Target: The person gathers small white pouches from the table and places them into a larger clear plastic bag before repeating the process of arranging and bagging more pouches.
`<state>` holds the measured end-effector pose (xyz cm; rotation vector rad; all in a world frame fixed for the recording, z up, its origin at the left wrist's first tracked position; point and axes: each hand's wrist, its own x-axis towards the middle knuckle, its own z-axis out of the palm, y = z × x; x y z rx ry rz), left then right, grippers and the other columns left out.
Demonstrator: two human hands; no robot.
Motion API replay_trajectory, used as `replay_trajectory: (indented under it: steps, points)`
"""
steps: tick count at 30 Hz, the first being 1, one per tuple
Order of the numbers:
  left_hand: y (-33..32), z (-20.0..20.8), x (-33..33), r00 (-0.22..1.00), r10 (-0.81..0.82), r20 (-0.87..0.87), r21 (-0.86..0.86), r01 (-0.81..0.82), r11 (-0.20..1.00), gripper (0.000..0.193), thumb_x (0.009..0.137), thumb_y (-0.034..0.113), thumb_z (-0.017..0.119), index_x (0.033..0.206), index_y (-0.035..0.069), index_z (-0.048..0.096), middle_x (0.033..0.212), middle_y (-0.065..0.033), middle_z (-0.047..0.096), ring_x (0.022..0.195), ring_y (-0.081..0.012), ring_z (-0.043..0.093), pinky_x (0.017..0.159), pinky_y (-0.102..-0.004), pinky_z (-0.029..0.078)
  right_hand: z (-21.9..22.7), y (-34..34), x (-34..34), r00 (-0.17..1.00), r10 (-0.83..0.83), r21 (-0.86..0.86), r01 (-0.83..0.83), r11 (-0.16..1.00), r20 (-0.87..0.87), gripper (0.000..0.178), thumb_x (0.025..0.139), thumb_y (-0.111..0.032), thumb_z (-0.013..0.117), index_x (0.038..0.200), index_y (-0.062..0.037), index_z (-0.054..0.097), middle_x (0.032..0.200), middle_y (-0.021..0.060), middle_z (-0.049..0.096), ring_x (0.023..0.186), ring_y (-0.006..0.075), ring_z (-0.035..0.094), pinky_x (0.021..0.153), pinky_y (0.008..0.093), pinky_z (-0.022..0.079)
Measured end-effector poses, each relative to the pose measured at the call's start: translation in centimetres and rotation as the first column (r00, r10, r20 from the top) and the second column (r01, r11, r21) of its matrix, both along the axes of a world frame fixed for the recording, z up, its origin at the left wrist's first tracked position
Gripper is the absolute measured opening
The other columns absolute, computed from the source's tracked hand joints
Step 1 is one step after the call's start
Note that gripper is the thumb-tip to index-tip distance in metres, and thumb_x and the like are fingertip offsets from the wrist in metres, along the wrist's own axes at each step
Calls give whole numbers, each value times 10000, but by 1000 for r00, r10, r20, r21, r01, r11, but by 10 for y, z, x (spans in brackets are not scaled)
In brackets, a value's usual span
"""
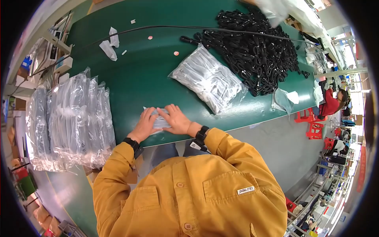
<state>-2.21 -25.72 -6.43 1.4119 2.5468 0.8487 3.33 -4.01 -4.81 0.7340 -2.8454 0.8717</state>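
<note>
A small whitish plastic packet lies on the green table near its front edge. My left hand rests on the left side of it, fingers stretched forward. From the other side my right hand lies on the packet too, its fingers spread toward the left hand. Both palms partly cover the packet, so its contents cannot be made out. To the right sits a large clear bag filled with white packets. At the left, several bulky clear bags of packets stand side by side along the table's edge.
A big heap of coiled black cables covers the far right. One long dark cord stretches across the table's far part. Plastic scraps lie far left, an empty-looking clear bag at right. A person in red sits beyond, near red stools.
</note>
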Motion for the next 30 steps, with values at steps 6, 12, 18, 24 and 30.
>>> replay_trajectory:
  steps: [6,12,18,24,30]
  points:
    - [81,31,33,982,-61,181,159,32,987,554,721,189,776,1176,42,496,1289,-193,441,1202,-386,428,1007,-441,379,-6,77,70,963,-46,-255,116,960,267,791,756,-355,754,1388,-23,414,1084,225,459,1018,385,465,906,421,404]
    - [209,50,94,924,377,68,380,-374,846,319,787,94,671,1069,34,536,1104,-178,500,1047,-353,479,919,-435,397,52,229,179,696,35,-638,635,435,717,718,793,-281,727,1386,-8,429,1229,118,550,1076,208,543,914,321,429]
    - [296,36,110,913,391,-114,142,-375,916,218,786,34,635,986,29,548,961,-164,536,914,-352,525,819,-420,446,17,305,206,651,56,-653,753,82,757,649,815,-223,703,1349,42,444,1170,93,598,1019,158,571,884,274,440]
    - [289,18,96,818,425,387,404,-565,719,145,851,33,622,960,30,526,759,-68,530,647,-184,520,605,-299,444,16,281,134,628,467,-754,642,140,622,578,852,-231,673,1314,47,468,1149,85,602,985,151,573,860,276,445]
    - [288,30,90,592,361,721,429,-790,439,89,911,38,575,976,17,518,732,-28,520,625,-93,482,590,-240,420,0,261,77,658,453,-791,568,227,602,587,857,-281,669,1296,57,476,1111,101,614,985,170,588,843,296,460]
